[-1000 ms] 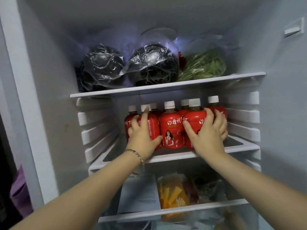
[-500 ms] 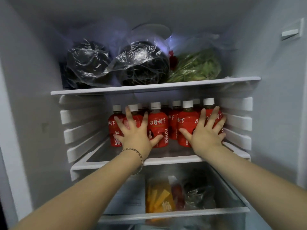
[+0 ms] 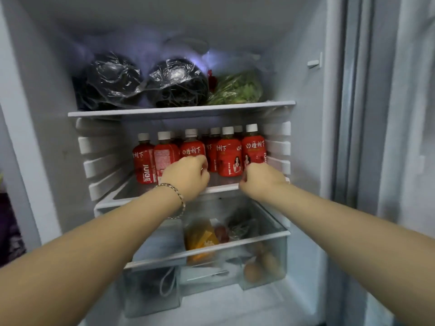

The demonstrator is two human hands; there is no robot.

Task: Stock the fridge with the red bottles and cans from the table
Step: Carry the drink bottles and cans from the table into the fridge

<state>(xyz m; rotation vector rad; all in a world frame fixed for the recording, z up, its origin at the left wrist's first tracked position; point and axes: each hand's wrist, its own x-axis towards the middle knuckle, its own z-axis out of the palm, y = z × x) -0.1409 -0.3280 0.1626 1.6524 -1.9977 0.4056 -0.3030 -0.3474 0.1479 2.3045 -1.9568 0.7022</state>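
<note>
Fridge shelf [image 3: 113, 204] holds rowed red bottles [image 3: 229, 156]. Your left hand [image 3: 186, 176] at their six o'clock, right hand [image 3: 262, 178] at five, fingers curled; grip unclear.

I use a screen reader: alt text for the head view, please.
The left hand and right hand, fingers curled, hover before rows of white-capped red bottles on a fridge's middle shelf. Bagged dark produce and greens lie above; a clear drawer sits below.
</note>
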